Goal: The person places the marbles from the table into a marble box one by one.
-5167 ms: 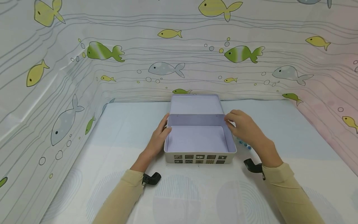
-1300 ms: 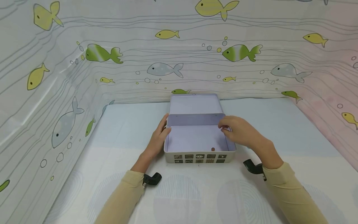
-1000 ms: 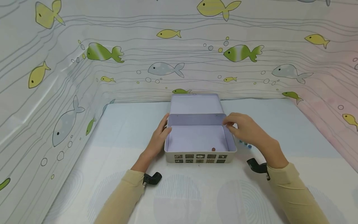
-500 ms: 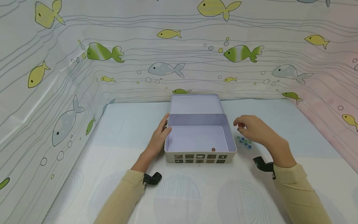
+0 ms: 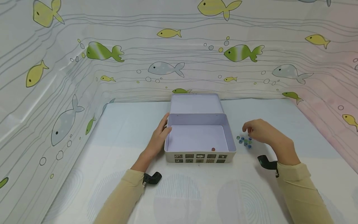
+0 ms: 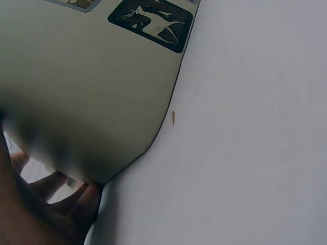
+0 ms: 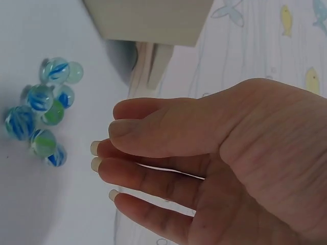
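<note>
The lidded box (image 5: 199, 138), lilac inside and cream outside with dark picture squares, stands on the table with its lid folded back. My left hand (image 5: 156, 140) grips its left wall, thumb at the rim and fingers along the outside. A small reddish-brown ball (image 5: 213, 149) lies inside near the front right. Right of the box, several clear glass marbles (image 7: 40, 98) with blue and green swirls lie in a cluster. My right hand (image 5: 260, 132) hovers over their far right side, fingers loosely bent and holding nothing. In the right wrist view its fingertips are apart from the marbles.
The raised lid (image 5: 196, 104) leans back toward the fish-patterned wall sheet (image 5: 134, 59). A pale patterned cloth (image 5: 134, 118) covers the table. Black wrist cameras (image 5: 152, 178) stick out from both forearms.
My right hand has moved right from over the box to above the marbles, bringing them into view. The reddish-brown ball appeared in the box after the earliest frame. My left hand stays put.
</note>
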Tool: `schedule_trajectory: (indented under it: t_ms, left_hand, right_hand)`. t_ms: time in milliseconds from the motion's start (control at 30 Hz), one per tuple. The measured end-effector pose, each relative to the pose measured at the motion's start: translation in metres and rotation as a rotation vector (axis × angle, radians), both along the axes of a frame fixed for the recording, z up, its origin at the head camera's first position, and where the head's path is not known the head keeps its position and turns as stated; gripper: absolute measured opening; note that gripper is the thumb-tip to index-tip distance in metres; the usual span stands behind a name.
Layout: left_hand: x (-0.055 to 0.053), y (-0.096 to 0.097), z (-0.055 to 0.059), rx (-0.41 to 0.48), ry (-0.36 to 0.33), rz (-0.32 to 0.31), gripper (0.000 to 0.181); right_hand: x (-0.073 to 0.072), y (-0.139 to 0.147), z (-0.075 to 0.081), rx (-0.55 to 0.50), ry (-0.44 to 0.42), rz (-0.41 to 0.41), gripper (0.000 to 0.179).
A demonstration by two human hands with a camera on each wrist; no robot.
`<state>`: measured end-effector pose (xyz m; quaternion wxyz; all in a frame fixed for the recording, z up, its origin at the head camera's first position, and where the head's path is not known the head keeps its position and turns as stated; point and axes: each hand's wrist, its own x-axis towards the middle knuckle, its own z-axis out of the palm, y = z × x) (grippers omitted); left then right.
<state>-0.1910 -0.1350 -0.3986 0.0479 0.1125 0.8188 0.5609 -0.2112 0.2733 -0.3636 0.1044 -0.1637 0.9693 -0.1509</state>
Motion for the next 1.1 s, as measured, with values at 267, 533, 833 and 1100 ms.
schedule_trajectory:
  t_ms: [267,533,833,1100]
  left_hand:
    - [0.001,0.0,0.001,-0.007,0.002,0.0,0.063]
    - [0.0,0.0,0.0,-0.006,0.005,-0.001,0.063]
    - [0.0,0.0,0.0,0.0,0.007,0.006,0.063]
    - [-0.001,-0.001,-0.001,0.002,0.01,0.003,0.062]
  right_hand:
    - [-0.006,0.011,-0.009,0.016,-0.095,-0.034,0.029]
    - [-0.009,0.018,-0.015,0.02,-0.149,-0.066,0.029]
    - [-0.011,0.018,-0.018,0.003,-0.132,-0.067,0.028]
    - [-0.012,0.016,-0.022,0.005,-0.115,-0.071,0.026]
